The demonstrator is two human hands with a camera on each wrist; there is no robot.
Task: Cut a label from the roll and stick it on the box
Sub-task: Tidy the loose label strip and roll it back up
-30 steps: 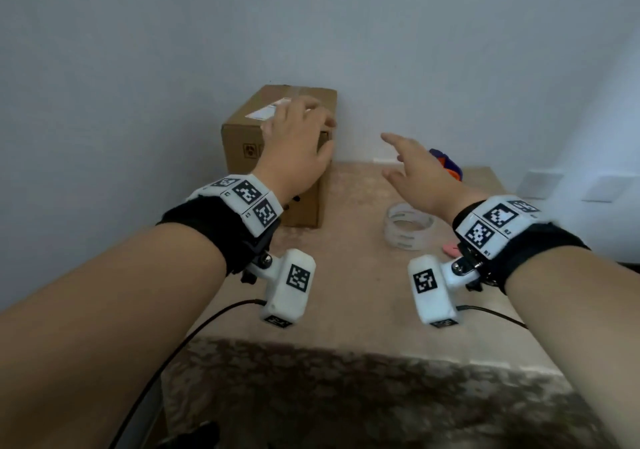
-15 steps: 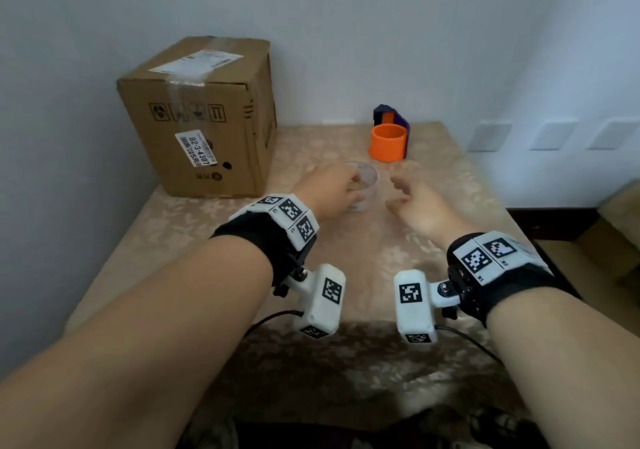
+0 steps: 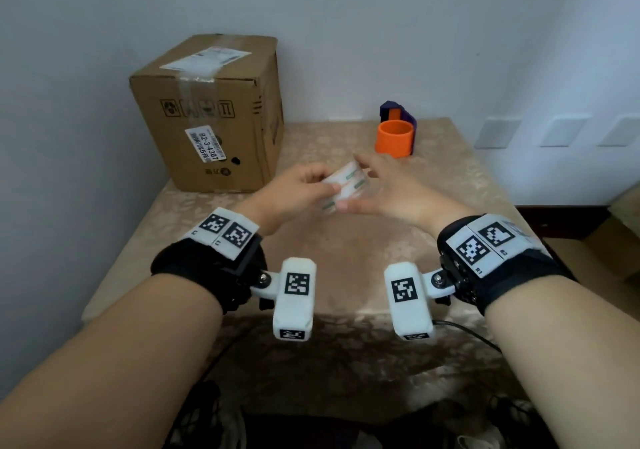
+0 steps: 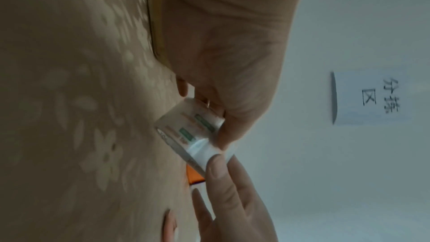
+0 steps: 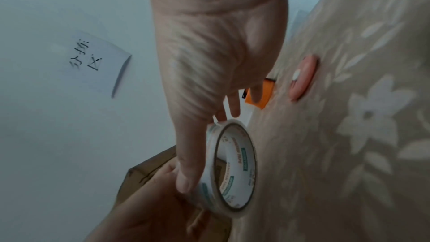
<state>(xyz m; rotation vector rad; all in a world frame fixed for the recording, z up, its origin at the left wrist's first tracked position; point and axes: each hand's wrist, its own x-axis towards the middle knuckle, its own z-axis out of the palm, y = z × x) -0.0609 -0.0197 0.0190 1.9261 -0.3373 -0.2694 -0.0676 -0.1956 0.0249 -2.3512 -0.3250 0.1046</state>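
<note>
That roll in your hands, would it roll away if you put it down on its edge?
Probably, yes. The roll is a thin round ring, so on edge it would likely roll or topple flat. It looks light: the left hand grips it while the right hand pinches its rim. Its glossy surface may be a bit slippery.

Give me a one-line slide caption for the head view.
Both hands, left hand and right hand, hold the roll above the table, cardboard box behind.
</note>
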